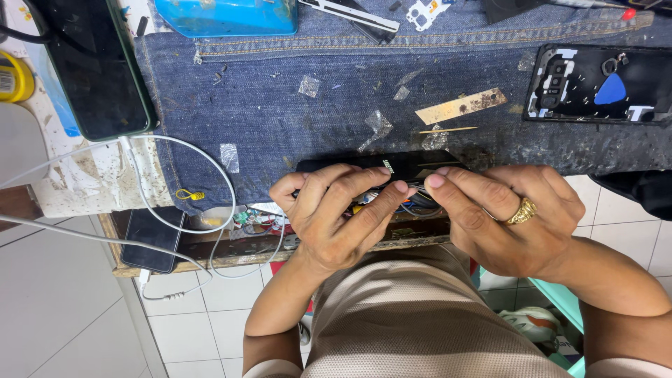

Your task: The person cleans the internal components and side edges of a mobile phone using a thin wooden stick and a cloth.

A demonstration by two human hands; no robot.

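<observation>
Worktop (84, 185): a worn, stained surface carrying everything, seen from above; its front edge runs just above the person's lap.
Denim cloth (336, 98): a large blue spread over most of the worktop, flecked with bits of clear film and scraps.
Dark tablet (98, 66): lies at the far left, partly off the cloth, screen up.
Phone back cover (581, 87): black, at the upper right on the denim, with a blue pick (611, 91) resting on it.
Blue tray (227, 15): at the top edge, left of centre.
Black phone (392, 165): at the near edge of the denim, held between both hands, tilted up so its opened underside with coloured wires faces the person.
Small phone (148, 239): dark, on a lower ledge at the left, with a white cable (175, 224) looping past it.
Left hand (336, 217): grip clamped on the black phone's left part, fingers curled over it.
Right hand (511, 213): grip closed on the phone's right part, fingertips meeting the left's; a gold ring (522, 211) on one finger.
Brass strip (460, 106): lies flat above the phone.
</observation>
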